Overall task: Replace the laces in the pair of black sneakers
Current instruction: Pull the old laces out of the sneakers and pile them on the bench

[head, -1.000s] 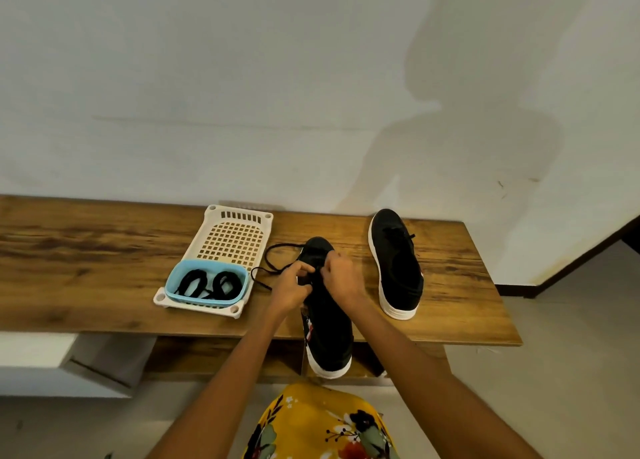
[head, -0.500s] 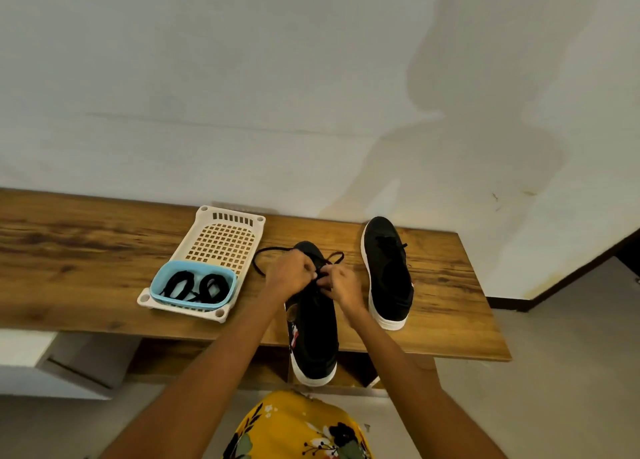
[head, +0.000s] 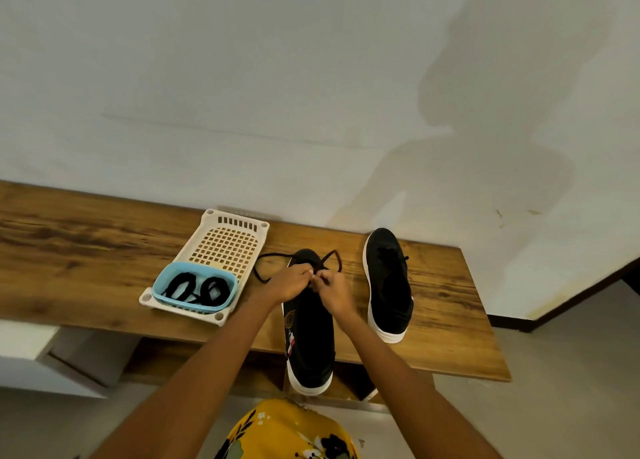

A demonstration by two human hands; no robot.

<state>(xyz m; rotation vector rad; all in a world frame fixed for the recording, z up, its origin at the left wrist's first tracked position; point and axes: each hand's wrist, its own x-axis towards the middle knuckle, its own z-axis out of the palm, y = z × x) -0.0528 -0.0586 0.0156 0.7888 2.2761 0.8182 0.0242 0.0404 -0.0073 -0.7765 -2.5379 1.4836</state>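
Pinching the lace (head: 266, 268) between them, the left hand (head: 290, 283) and right hand (head: 333, 290) meet over the near sneaker (head: 308, 323) just below the frame's centre, fingertips curled tight on the cord where it crosses at the eyelets. Whether they are undoing a knot or drawing a strand out of an eyelet is hard to tell, as the fingers hide the spot. One loose loop trails toward the left, another arcs up toward the right.

Doing this step well probably means holding the shoe steady (its heel overhangs the front edge of the wooden bench (head: 86, 250)) and pulling the cord along the line of each eyelet, one crossing at a time, so it does not snag.

Counting outward: two black sneakers, the second sneaker (head: 388, 282) standing to the right, apart from the first, its lace in place. One white perforated tray (head: 225, 240) sits left of centre, and at its lower end one blue tub (head: 194, 278) holding what look like two coiled black laces (head: 195, 287).
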